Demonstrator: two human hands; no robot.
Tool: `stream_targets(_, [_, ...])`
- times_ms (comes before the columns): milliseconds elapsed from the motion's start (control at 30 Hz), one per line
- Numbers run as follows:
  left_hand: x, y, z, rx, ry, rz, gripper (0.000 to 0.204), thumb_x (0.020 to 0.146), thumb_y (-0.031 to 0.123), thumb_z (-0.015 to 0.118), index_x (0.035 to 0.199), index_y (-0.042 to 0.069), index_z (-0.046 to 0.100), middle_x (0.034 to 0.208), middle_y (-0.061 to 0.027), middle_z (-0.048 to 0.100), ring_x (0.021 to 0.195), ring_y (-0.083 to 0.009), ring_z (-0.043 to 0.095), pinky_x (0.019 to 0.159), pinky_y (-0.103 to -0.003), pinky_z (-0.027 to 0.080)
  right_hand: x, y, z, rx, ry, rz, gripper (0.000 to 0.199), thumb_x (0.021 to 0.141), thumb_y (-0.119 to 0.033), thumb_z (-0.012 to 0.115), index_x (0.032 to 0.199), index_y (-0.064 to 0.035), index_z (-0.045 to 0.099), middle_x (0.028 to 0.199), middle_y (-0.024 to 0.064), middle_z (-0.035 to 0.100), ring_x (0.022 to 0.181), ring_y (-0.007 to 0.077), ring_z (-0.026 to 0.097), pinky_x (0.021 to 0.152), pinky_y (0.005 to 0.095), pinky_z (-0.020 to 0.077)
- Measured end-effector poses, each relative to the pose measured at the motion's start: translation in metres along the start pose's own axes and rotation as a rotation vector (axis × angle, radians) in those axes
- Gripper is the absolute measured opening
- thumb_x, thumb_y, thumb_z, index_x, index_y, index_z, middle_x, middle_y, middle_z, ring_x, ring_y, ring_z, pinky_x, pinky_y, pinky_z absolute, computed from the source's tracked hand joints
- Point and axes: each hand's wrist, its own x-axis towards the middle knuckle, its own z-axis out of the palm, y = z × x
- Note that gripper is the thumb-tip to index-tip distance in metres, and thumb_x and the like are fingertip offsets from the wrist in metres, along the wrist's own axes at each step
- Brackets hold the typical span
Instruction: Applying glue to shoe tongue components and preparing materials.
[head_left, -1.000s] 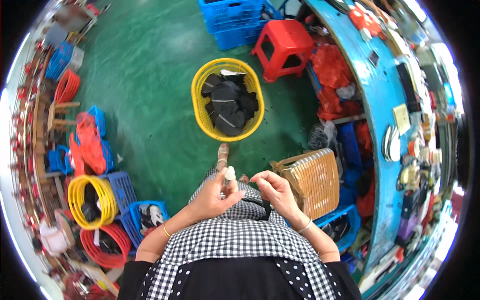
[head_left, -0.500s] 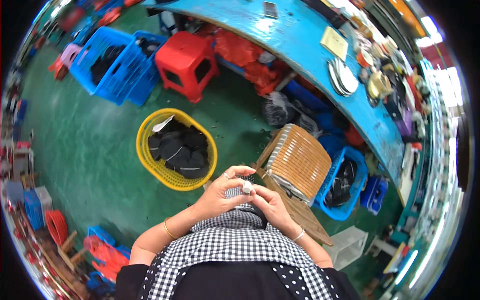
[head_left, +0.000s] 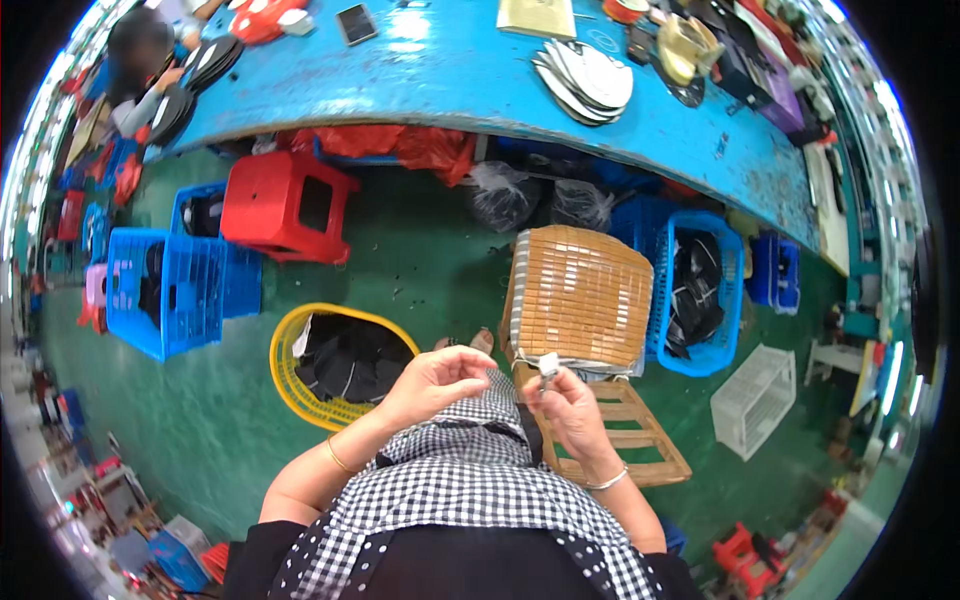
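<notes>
My right hand (head_left: 570, 412) pinches a small white object (head_left: 549, 364) between thumb and fingers. It looks like a short white block or spool with a dark bit below it; its exact kind is too small to make out. My left hand (head_left: 442, 384) hovers just to the left, apart from it, with thumb and fingers spread and nothing seen in them. Both hands are in front of the checked apron (head_left: 450, 490). Beyond my left hand stands a yellow oval basket (head_left: 283, 365) holding dark fabric pieces (head_left: 350, 357).
A wooden chair with a bamboo-slat cover (head_left: 580, 295) stands ahead on the right, beside a blue basket (head_left: 738, 300) of dark pieces. The blue worktable (head_left: 420, 85) spans the back, carrying white-and-black cut pieces (head_left: 585, 80) and a phone (head_left: 356, 24). A red stool (head_left: 265, 205) and blue crates (head_left: 195, 290) stand left.
My hands have come apart: the left has let go, and the right has moved rightward with the white object. The view has turned right, and a person now shows at the table's far left.
</notes>
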Motion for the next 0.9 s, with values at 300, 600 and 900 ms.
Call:
stream_targets(300, [0.117, 0.039, -0.018, 0.341, -0.181, -0.275, 0.015, 0.1, 0.018, 0.063, 0.091, 0.007, 0.067, 0.062, 0.0034, 0.06, 0.048, 0.0001, 0.048, 0.044, -0.018, 0.037, 0.037, -0.053, -0.038, 0.157, 0.342, -0.331, 0.016, 0.097, -0.008, 0.064, 0.11, -0.0071, 0.055, 0.095, 0.0066, 0.064, 0.079, 0.0123, 0.057, 0.076, 0.0286, 0.0482])
stream_targets(600, [0.302, 0.142, -0.107, 0.957, -0.519, 0.329, 0.059, 0.079, 0.013, 0.077, 0.134, 0.014, 0.057, 0.145, -0.0202, 0.049, 0.131, -0.0394, 0.05, 0.11, -0.046, 0.04, 0.119, -0.073, -0.017, 0.35, 0.778, -0.428, 0.013, 0.103, -0.015, 0.056, 0.114, -0.0105, 0.053, 0.09, -0.0003, 0.054, 0.076, 0.0093, 0.048, 0.069, 0.0275, 0.0417])
stream_targets(900, [0.46, 0.153, -0.227, 1.56, -0.49, 0.466, 0.074, 0.082, 0.017, 0.074, 0.148, 0.022, 0.041, 0.16, -0.0161, 0.028, 0.147, -0.0357, 0.03, 0.117, -0.055, 0.028, 0.177, -0.1, 0.048, 0.441, 0.982, -0.438, 0.015, 0.102, -0.017, 0.058, 0.115, -0.0097, 0.054, 0.092, 0.0013, 0.058, 0.08, 0.0102, 0.054, 0.071, 0.0268, 0.0447])
